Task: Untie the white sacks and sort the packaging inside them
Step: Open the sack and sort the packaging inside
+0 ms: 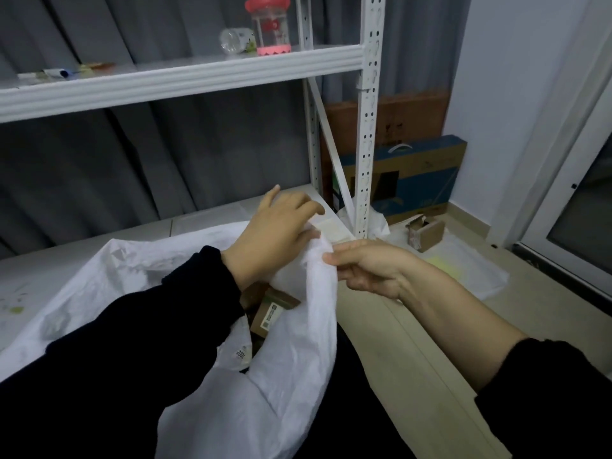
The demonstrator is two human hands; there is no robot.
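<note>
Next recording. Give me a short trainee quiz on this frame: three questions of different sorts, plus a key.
1. True or false: the white sack is tied shut.
2. What shows through the sack's mouth? A) labelled cardboard boxes B) glass jars C) folded clothes
3. Fill in: the bottle with the pink cap stands on the ____.

Key
1. False: its mouth is open, and the left hand and right hand grip its edge.
2. A
3. shelf
</note>
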